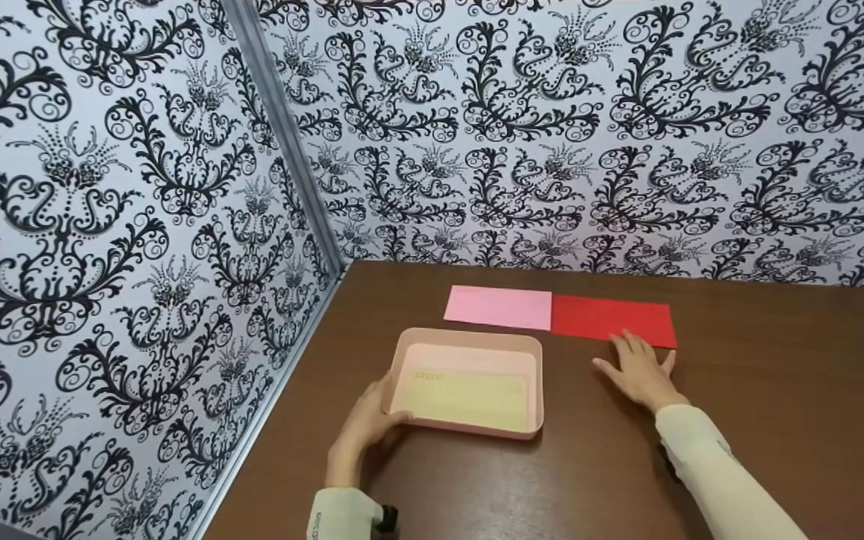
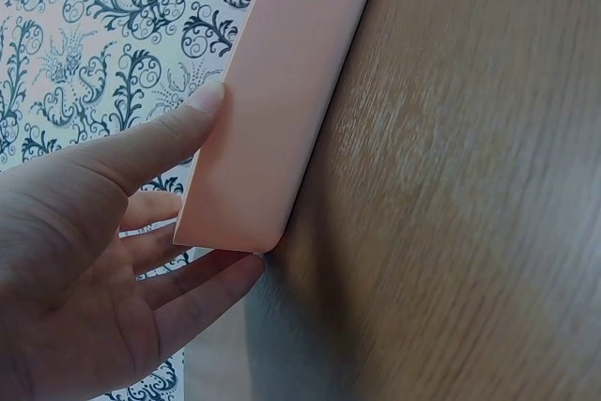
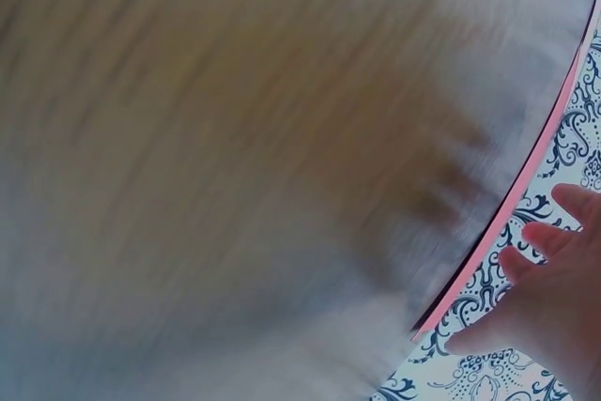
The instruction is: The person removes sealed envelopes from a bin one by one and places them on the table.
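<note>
A shallow pink plastic tray (image 1: 469, 339) stands on the table with a pale yellow envelope (image 1: 466, 397) lying flat inside; small printed boxes run along the envelope's upper left. My left hand (image 1: 368, 416) holds the tray's near left corner. In the left wrist view its thumb presses the tray wall (image 2: 272, 110) while the fingers lie round the corner. Behind the tray lie a pink paper rectangle (image 1: 498, 307) and, touching its right edge, a red one (image 1: 604, 319), both envelope-sized. With fingers spread, my right hand (image 1: 642, 371) reaches over the red one's near edge; contact cannot be told.
The brown wooden table (image 1: 792, 420) extends right and toward me. Patterned walls (image 1: 552, 135) rise at the back and left, joined by a grey metal post (image 1: 289, 135).
</note>
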`<control>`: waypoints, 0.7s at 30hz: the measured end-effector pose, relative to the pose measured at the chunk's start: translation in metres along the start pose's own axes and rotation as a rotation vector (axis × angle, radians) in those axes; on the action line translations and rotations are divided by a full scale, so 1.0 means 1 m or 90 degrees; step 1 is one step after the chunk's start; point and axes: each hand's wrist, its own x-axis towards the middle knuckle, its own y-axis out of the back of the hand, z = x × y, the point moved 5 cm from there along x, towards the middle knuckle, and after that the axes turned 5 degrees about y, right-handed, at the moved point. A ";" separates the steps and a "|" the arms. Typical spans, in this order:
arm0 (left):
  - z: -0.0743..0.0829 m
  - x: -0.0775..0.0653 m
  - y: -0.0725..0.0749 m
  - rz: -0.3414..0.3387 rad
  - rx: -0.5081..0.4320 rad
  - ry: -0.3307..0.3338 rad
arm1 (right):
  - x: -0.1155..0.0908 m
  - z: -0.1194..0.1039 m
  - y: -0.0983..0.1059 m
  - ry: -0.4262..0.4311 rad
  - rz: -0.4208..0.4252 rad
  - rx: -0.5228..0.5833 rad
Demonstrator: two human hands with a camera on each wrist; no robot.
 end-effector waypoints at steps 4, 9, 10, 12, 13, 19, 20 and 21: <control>0.000 0.000 0.000 0.001 -0.002 -0.003 | 0.000 -0.003 -0.001 0.010 0.002 0.006; -0.001 0.000 -0.001 -0.004 0.000 0.002 | 0.000 -0.009 -0.003 0.030 0.015 -0.004; -0.002 0.000 -0.001 -0.005 0.000 0.004 | 0.000 -0.010 -0.003 0.033 0.016 -0.009; -0.002 0.000 -0.001 -0.007 0.001 0.008 | 0.000 -0.013 -0.004 0.039 0.017 -0.018; -0.002 0.000 -0.001 -0.005 0.002 0.005 | 0.000 -0.015 -0.005 0.043 0.017 -0.023; -0.002 0.000 -0.001 -0.001 0.006 -0.003 | 0.000 -0.027 -0.004 0.063 0.016 -0.042; -0.002 0.000 -0.001 -0.002 0.006 -0.001 | 0.000 -0.028 -0.004 0.065 0.015 -0.045; -0.002 0.000 -0.001 -0.002 0.004 0.000 | 0.000 -0.030 -0.004 0.066 0.015 -0.048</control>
